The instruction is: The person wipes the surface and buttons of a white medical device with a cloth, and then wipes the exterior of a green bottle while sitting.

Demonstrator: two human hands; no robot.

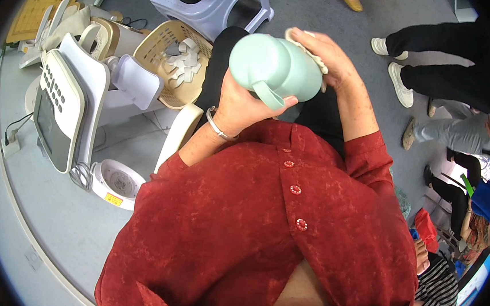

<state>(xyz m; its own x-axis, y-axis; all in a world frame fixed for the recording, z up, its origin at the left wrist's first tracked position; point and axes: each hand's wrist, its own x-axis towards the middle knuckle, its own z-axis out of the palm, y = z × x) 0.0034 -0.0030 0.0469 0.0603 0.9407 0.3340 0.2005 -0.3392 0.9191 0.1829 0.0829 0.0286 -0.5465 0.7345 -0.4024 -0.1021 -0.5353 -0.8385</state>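
Observation:
A pale green lidded flask (pixel 292 68) with a loop on its lid is held above my lap, its lid towards the left. My left hand (pixel 244 103) grips the flask from below, with the thumb near the loop and a metal bangle on the wrist. On the flask's other side, my right hand (pixel 328 58) presses a folded cream cloth (pixel 307 50) against its wall. Part of my right hand's fingers is hidden behind the flask and the cloth.
A beige plastic basket (pixel 150 44) with white strips stands at my left, beside white devices (pixel 60 112) and a round white base (pixel 117 184). A pale blue plastic stool (pixel 208 12) stands ahead. Several people are at the right, some with their legs (pixel 440 82) showing.

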